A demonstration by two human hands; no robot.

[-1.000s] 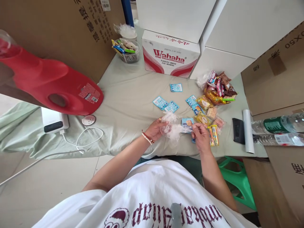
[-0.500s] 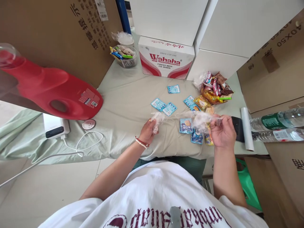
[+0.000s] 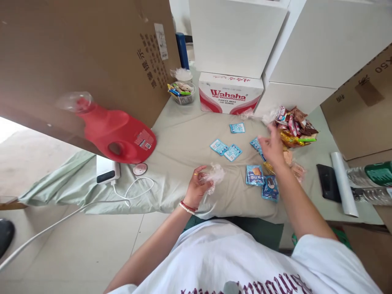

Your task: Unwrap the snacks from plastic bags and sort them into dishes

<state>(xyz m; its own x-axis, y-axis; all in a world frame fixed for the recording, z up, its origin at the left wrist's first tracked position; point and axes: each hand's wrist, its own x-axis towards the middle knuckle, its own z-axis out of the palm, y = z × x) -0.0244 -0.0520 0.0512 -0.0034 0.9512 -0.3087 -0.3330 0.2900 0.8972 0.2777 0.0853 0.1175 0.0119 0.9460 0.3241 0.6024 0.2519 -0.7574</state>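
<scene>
My left hand is closed on a crumpled clear plastic bag, above the front middle of the cloth. My right hand has its fingers apart and nothing in them. It is over the packets on the right, partly hiding a blue sachet. Below it lie a blue snack packet and a darker blue packet. Several light-blue sachets lie further left, one sachet towards the back. Clear plastic is by the carton's lower edge. A heap of wrapped snacks sits beyond my right hand.
A red jug stands on the left, near a white power bank with its cable. At the back are a Wahaha carton and a tub of snacks. A black phone-like object, a white roll and bottles lie right.
My right hand has let go of the clear plastic and moved forward and left, opening. Clear plastic now shows by the carton. My left hand still holds its bag. The view has shifted.
</scene>
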